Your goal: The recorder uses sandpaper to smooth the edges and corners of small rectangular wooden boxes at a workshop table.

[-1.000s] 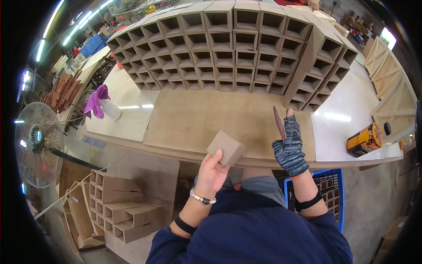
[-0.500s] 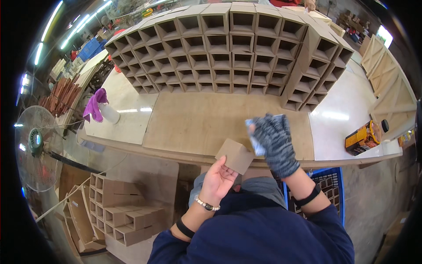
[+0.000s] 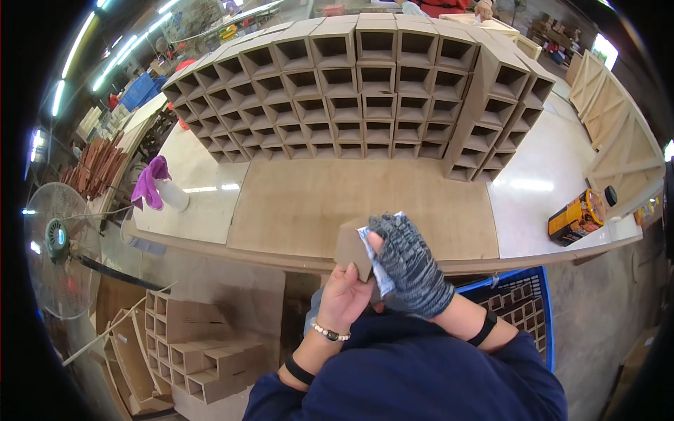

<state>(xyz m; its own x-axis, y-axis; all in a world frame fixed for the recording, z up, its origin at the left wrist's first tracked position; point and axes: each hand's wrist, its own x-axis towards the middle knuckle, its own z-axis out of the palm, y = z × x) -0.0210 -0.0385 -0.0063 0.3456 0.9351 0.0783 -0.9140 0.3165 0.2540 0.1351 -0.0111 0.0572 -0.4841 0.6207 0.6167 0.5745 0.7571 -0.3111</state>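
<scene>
A worker in a dark blue shirt holds a small brown box (image 3: 349, 247) in the left hand (image 3: 344, 302), its bare fingers and thumb closed around the lower end. The right hand (image 3: 411, 263), in a grey fingerless glove, curls over a thin blue-and-white sheet (image 3: 377, 261), pinning it to the box's right side. The box is tilted and, in this view, overlaps the near edge of the table (image 3: 302, 203); whether it touches that edge cannot be told.

Below the table at right, the worker's forearm crosses the corner of a blue crate (image 3: 550, 319) with brown boxes inside. At left, more boxes (image 3: 203, 344) are stacked low, well apart from the left elbow. A standing fan (image 3: 57, 242) is farther left.

On the tabletop, a broad span of tan board gives the hands room between the near edge and a wall of open-ended boxes (image 3: 337, 84). A white bottle (image 3: 172, 196) draped with a purple cloth (image 3: 149, 181) stands to the left, and a jar (image 3: 579, 219) with a dark lid is near the right end. Beyond the boxes, another person's hand (image 3: 484, 10) shows beside red clothing.
</scene>
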